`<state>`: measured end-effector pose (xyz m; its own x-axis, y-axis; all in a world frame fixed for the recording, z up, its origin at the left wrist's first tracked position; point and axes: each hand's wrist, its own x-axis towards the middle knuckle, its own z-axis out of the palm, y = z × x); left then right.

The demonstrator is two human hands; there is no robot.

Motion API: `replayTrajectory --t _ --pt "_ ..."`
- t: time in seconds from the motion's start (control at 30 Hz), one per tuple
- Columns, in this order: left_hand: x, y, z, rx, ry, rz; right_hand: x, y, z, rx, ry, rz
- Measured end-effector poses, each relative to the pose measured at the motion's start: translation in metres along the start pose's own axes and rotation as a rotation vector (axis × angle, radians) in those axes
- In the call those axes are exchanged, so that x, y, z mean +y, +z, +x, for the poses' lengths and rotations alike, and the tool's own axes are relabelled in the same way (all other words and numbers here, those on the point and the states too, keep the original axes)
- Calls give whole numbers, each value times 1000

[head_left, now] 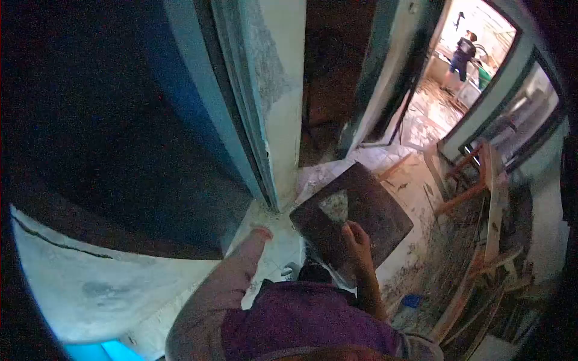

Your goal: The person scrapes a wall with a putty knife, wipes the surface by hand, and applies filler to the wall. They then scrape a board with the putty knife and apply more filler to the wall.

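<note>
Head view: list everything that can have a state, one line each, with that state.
Right hand: closed, gripping
Scraper-like tool: held in the right hand, broad end outward
Left hand: blurred, grip unclear
Dark square board: broad face showing, partly hidden
Doorway: open, brightly lit
Person beyond it: standing
Floor: littered with debris
Wooden pieces: jumbled together

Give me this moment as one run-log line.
right hand: holds scraper over board, contact unclear | left hand: near blue frame, grip unclear | other person: upper right of view
</note>
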<state>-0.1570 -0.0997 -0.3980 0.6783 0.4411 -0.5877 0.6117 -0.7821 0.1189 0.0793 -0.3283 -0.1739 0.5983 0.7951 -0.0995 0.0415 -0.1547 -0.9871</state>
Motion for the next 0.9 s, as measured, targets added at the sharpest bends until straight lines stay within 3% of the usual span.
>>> replayTrajectory --t 0.07,0.13,0.2,0.27,0.37,0.47,0.73,0.83,0.9 --pt "1 124 -72 -257 -29 -273 -25 -6 -43 -14 181 94" --pt "4 223 -159 -270 -176 -507 -12 -21 -71 36 266 150" --pt "14 274 -243 -193 -446 -827 3 -36 -91 111 349 230" --pt "25 295 -278 -88 -682 -1108 25 -54 -104 128 505 245" --pt "49 307 -275 62 -839 -1375 80 -59 -91 101 410 337" --pt "90 305 -245 179 -794 -1547 -6 -68 -103 125 560 443" --pt "168 305 -190 344 -703 -1847 2 -122 -124 -51 428 603" --pt "166 308 -182 463 -712 -1924 28 -149 -150 78 347 629" --pt "154 300 -171 615 -681 -1995 21 -171 -169 172 403 627"
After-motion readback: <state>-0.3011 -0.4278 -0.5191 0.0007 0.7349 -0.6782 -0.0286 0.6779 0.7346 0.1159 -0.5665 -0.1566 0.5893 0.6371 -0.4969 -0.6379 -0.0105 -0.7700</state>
